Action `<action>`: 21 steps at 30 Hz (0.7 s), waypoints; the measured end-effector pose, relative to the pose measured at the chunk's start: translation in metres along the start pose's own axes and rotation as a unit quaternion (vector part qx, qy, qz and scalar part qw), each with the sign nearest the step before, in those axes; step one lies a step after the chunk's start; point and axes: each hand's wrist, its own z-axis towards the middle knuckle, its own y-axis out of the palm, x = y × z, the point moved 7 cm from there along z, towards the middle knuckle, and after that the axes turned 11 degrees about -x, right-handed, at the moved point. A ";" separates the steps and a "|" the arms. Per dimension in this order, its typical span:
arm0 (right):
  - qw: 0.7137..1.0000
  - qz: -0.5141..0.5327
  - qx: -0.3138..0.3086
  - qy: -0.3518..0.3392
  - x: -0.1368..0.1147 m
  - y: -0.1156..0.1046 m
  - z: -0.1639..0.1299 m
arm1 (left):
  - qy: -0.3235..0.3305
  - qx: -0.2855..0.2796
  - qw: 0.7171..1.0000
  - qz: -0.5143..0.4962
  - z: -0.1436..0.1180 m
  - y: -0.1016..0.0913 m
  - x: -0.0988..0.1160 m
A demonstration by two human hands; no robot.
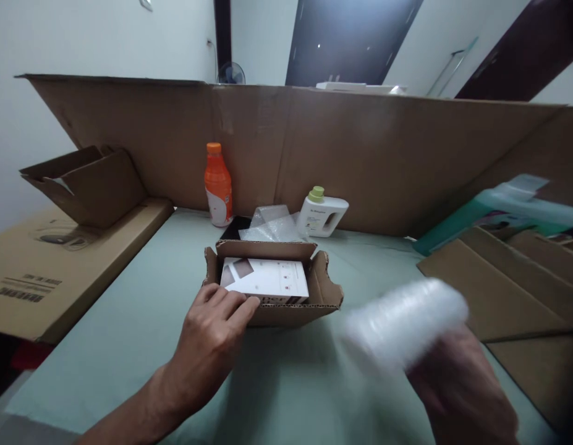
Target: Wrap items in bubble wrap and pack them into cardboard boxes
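Observation:
In the middle of the table an open cardboard box (286,315) holds a white printed carton (267,276). My left hand (216,327) is closed on the box's near edge at its left end, fingers over the rim and close to the carton. On the right, my right hand (457,383) grips a roll of bubble wrap (407,318), smeared by motion. The roll is apart from the box, above the table. Most of the right fingers are hidden behind the wrap.
Behind the box stand an orange bottle (219,188), a white jug (322,213) with a green cap and a flat piece of bubble wrap (274,224). Cardboard boxes lie left (82,259) and right (494,284), near a green liquid bottle (457,222). A cardboard wall (360,161) bounds the back.

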 end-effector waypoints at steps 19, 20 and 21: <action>0.834 -0.534 -0.113 0.074 -0.058 0.093 0.098 | -0.006 0.019 1.000 0.017 0.005 0.005 -0.011; 0.856 -0.500 -0.101 0.082 -0.053 0.085 0.097 | -0.007 0.022 1.000 0.016 0.005 0.005 -0.011; 0.868 -0.480 -0.088 0.091 -0.049 0.077 0.096 | -0.006 0.025 1.000 0.016 0.004 0.005 -0.011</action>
